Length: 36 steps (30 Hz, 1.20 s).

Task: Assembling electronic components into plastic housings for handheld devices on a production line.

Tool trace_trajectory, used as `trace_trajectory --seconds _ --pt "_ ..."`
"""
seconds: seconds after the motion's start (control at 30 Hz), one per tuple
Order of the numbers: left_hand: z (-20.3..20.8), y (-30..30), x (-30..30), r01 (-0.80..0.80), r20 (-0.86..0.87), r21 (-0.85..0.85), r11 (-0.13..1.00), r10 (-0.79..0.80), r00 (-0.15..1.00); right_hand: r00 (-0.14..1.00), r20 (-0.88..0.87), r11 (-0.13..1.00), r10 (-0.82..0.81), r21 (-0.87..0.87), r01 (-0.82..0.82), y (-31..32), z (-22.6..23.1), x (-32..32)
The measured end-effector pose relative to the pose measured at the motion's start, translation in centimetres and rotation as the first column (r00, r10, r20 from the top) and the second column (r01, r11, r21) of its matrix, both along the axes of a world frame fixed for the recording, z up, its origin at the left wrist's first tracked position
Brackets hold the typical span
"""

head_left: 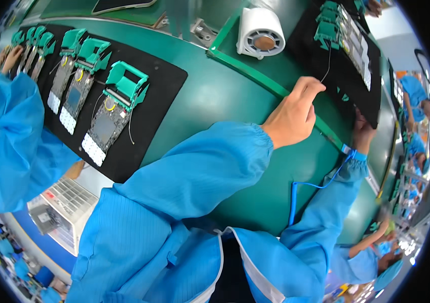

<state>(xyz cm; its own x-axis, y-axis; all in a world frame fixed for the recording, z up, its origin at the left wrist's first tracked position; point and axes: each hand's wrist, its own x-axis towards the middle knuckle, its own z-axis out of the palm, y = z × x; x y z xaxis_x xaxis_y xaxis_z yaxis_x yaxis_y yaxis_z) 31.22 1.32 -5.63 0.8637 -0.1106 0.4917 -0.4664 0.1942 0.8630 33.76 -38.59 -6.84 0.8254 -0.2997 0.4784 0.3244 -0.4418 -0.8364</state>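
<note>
My left hand (298,112) is pinching the end of a thin dark cable (329,63). That cable runs up to a green plastic bracket (327,31) at the far right, joined to a circuit board (357,50) with a pale silvery end. Bracket and board lie on a black mat (303,38). My right hand (362,130) holds the near corner of this mat; its fingers are partly hidden behind the edge. Around the right wrist is a blue strap (348,151) with a coiled blue cord (293,202).
A white round fan (262,33) stands at the back, beside a green rail (255,68) crossing the green table (194,81). Left, another black mat (162,83) bears several boards with green brackets (128,83). A co-worker's blue sleeve (15,111) and a white crate (68,207) are at left.
</note>
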Motion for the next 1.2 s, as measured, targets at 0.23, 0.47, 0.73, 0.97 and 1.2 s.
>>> trace_trajectory --seconds 0.23,0.47,0.73,0.97,1.2 --pt "-0.3 0.7 0.0 -0.257 0.179 0.224 0.940 0.220 0.959 0.960 -0.110 0.966 -0.259 -0.007 0.259 13.3 1.9 -7.6" --pt "0.1 2.5 -1.9 -0.223 0.310 0.317 0.922 0.122 0.943 0.986 -0.076 0.908 -0.147 -0.406 0.104 21.2 2.5 -11.6" --pt "6.0 18.4 -13.7 -0.424 0.381 0.844 0.329 0.188 0.905 0.996 -0.087 0.875 -0.029 -0.483 -0.016 20.2 2.9 -11.9" --pt "3.4 29.2 -18.5 -0.239 0.226 0.971 0.029 0.237 0.945 0.996 -0.082 0.839 -0.046 -0.544 -0.006 22.2 2.9 -12.6" --pt "1.5 33.9 -15.4 -0.566 0.608 0.687 0.457 0.065 0.791 0.717 -0.457 0.718 0.525 -0.214 -0.662 33.7 4.6 -25.3"
